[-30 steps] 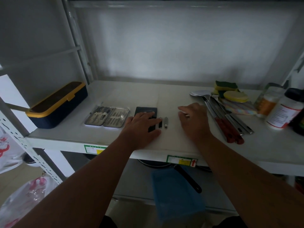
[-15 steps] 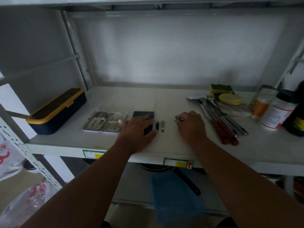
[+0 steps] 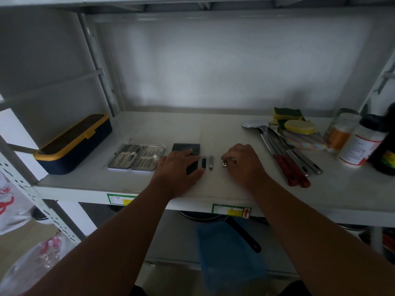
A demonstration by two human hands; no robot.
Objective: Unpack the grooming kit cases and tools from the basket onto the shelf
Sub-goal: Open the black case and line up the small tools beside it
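The right hand's [image 3: 243, 162] grip pinches a small clipper [image 3: 224, 163] on the shelf [image 3: 235, 189], beside ladles [image 3: 282, 154]; the left hand [image 3: 178, 167] lies flat on the black case [image 3: 186, 148].

A navy box [image 3: 74, 146] (yellow-trimmed), black case [image 3: 187, 148], silver open kit [image 3: 136, 157], red-handled utensils [image 3: 288, 165].

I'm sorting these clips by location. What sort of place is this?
Probably a household storage or pantry corner: a white metal rack shelf holds kitchen sponges, ladles and supplement bottles, with pans on the shelf below.
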